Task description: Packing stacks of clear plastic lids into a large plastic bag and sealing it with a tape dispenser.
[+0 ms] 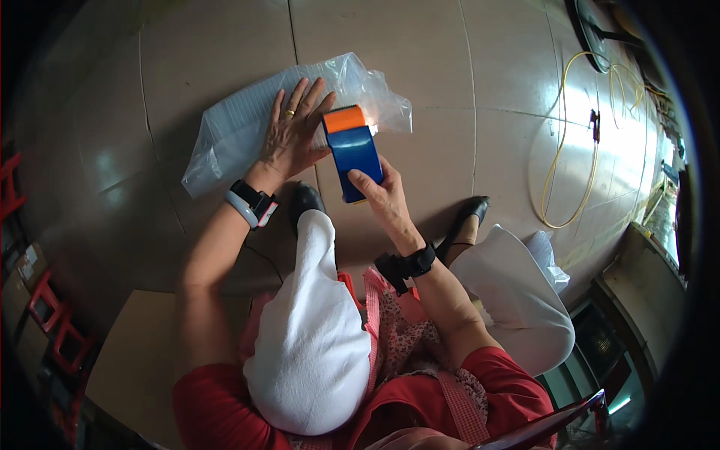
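Note:
A clear plastic bag (236, 124) lies on the tiled floor ahead of me, with a long row of ribbed, translucent pieces inside it. My left hand (291, 135) rests on the bag, palm down, its fingers stretched out and spread. In my right hand (379, 187) is a blue handheld tool with an orange head (354, 154), gripped by its near end with the thumb on top. A dark edge that looks toothed runs along the orange end. That end sits at the bag, just right of my left fingers; whether it touches the plastic I cannot tell.
A yellow hose or cable (553, 180) lies looped on the floor at the right. A round dark base (589, 37) stands at the far right. Red frames (56, 315) and a cardboard sheet (135, 360) are at the left. My white-covered knees (315, 337) are below my arms.

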`<state>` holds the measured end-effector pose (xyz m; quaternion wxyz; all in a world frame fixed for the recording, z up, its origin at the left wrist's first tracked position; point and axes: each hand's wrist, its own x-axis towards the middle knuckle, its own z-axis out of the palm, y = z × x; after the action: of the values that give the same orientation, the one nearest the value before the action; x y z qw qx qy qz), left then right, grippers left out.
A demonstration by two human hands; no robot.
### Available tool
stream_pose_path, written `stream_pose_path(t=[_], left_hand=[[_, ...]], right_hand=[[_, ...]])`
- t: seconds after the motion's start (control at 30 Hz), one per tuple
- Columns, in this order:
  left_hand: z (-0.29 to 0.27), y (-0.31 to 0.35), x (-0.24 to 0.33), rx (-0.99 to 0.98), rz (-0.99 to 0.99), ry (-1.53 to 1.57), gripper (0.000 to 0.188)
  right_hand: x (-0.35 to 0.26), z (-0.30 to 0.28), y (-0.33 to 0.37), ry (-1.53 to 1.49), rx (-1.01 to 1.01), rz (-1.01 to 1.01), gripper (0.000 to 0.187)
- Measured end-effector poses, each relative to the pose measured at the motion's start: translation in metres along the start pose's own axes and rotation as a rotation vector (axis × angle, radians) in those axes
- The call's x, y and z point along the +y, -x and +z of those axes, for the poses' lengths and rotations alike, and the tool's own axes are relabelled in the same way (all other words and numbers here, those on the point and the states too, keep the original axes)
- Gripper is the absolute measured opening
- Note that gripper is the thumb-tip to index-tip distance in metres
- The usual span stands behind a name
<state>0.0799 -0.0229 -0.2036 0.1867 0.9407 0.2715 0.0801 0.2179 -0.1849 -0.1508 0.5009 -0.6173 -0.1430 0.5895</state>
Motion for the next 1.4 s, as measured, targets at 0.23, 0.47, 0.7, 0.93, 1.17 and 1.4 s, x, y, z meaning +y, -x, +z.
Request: stream_pose_path(t=[0.23,0.47,0.7,0.93,1.17,1.4], left_hand=[[0.006,0.001,-0.004,-0.008,-0.009,0.029,0.110],[0.009,-0.001,-0.005,0.013,-0.041,0.024,0.113],[0.006,-0.014,0.008,0.067,-0.074,0.029,0.107],[0.023,-0.030,0.005,0.175,-0.186,-0.191,0.087],[0.020,-0.070,-0.046,0.424,-0.450,-0.324,0.090],[-0.007,0.007,0.025,0.144,-0.289,-0.070,0.085]], right_hand=[[0.048,-0.031,0.079,0.029,0.074,0.108,0.038],[0.060,-0.036,0.048,0.191,0.148,0.269,0.046],[0.030,-0.025,-0.016,0.437,0.214,0.251,0.050],[0.021,-0.020,-0.055,1.217,0.325,0.092,0.047],[-0.029,-0.020,-0.039,1.062,0.231,0.001,0.046],[-0.020,-0.089,0.005,0.415,0.172,0.114,0.049]])
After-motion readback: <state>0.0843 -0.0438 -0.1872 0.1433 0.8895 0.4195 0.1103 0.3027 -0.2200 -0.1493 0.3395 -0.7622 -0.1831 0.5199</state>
